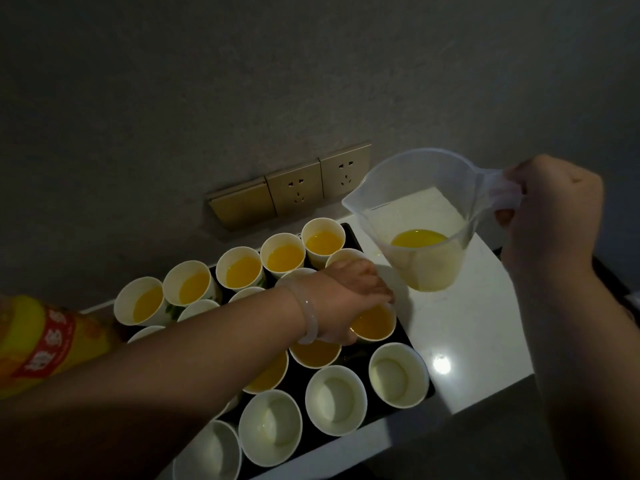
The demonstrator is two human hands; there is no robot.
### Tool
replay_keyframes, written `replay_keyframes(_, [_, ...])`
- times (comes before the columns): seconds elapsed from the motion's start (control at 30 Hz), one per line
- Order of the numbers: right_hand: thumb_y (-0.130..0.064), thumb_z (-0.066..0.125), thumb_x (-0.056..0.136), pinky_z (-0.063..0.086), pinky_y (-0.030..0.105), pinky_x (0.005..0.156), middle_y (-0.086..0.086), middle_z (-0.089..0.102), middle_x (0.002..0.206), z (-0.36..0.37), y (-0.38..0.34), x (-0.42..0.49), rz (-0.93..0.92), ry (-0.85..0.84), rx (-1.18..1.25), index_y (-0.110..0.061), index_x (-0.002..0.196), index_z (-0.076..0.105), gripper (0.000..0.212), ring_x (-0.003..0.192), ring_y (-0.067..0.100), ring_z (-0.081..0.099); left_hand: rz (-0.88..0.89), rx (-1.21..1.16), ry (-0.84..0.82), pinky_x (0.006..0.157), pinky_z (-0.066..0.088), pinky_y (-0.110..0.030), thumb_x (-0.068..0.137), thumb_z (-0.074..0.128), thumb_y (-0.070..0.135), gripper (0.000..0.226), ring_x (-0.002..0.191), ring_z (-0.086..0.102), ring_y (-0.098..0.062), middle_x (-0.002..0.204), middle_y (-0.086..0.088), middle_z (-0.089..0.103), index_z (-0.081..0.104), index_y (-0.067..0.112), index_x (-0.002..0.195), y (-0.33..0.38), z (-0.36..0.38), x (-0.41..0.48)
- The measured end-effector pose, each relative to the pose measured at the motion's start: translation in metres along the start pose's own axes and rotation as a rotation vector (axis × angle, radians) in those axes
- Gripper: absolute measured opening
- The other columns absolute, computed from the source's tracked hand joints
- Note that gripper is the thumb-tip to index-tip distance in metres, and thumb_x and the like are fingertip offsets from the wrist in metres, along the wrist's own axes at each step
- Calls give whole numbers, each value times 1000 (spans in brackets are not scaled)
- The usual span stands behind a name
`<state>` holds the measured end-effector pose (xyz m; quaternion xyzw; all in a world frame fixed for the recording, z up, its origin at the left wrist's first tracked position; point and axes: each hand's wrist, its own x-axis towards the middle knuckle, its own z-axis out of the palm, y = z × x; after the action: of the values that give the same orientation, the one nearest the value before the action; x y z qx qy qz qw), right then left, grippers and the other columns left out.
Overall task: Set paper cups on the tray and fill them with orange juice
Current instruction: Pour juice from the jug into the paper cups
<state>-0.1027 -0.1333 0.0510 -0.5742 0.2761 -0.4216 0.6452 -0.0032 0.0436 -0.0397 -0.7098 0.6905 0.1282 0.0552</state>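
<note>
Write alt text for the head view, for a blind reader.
The right hand holds a nearly empty clear jug beside a black tray of paper cups; the left hand grips one filled cup. The nearest cups are empty.

Gold switch [242,202], two sockets [298,192] on grey wall [207,81]; white counter [467,323].

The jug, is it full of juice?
No, the jug has only a shallow pool of juice at its bottom.
</note>
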Motion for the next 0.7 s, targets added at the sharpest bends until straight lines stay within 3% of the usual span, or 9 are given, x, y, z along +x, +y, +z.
replay_keyframes(0.13, [9, 45, 72, 27, 16, 37, -10, 37, 38, -5, 2, 2, -24, -9, -45, -7, 48, 47, 29, 37, 5, 33, -56, -73, -15, 116, 14, -37, 81, 68, 43, 77, 143, 4, -18, 152, 5, 29, 30, 29, 146, 0, 2, -5])
replay_keyframes(0.2, [-2, 50, 80, 37, 13, 38, -14, 45, 38, -9, 2, 2, -3, -21, -87, -20, 44, 60, 41, 37, 1, 42, -93, -86, -15, 115, 15, -36, 82, 67, 43, 77, 144, 3, -16, 153, 10, 27, 28, 30, 147, 3, 0, -9])
replay_keyframes(0.27, [-10, 52, 86, 41, 7, 44, -20, 51, 41, -11, 1, 1, 4, -40, -94, -42, 42, 62, 56, 41, -3, 50, -128, -85, -4, 113, 19, -36, 84, 65, 43, 75, 143, 6, -16, 153, 11, 27, 29, 29, 148, 8, -4, -13])
replay_keyframes(0.33, [-9, 51, 89, 41, 7, 45, -20, 52, 41, -12, -1, 2, 7, -44, -77, -46, 40, 60, 62, 41, -4, 50, -167, -149, 47, 111, 25, -38, 86, 62, 43, 68, 142, 15, -17, 151, 9, 33, 34, 28, 146, 16, -5, -19])
replay_keyframes(0.47, [-10, 52, 88, 41, 7, 44, -19, 51, 41, -15, -2, 3, 6, -29, -99, -46, 40, 60, 61, 40, -3, 49, -199, -342, 352, 95, 45, -41, 84, 58, 48, 54, 121, 46, -19, 130, 3, 56, 53, 21, 131, 40, 0, -34])
replay_keyframes(0.6, [-10, 52, 87, 40, 7, 43, -18, 50, 40, -17, -1, 4, 9, -22, -91, -43, 39, 60, 58, 39, -3, 48, -156, -283, 269, 103, 36, -37, 74, 64, 63, 79, 129, 38, -18, 138, 2, 47, 43, 23, 138, 66, 7, -37])
replay_keyframes(0.7, [-9, 51, 86, 40, 8, 42, -17, 50, 39, -18, -1, 4, 9, -10, -94, -42, 39, 60, 59, 38, -2, 48, -90, -167, 179, 107, 32, -40, 67, 71, 62, 90, 130, 37, -24, 140, -2, 46, 41, 19, 140, 76, 17, -31])
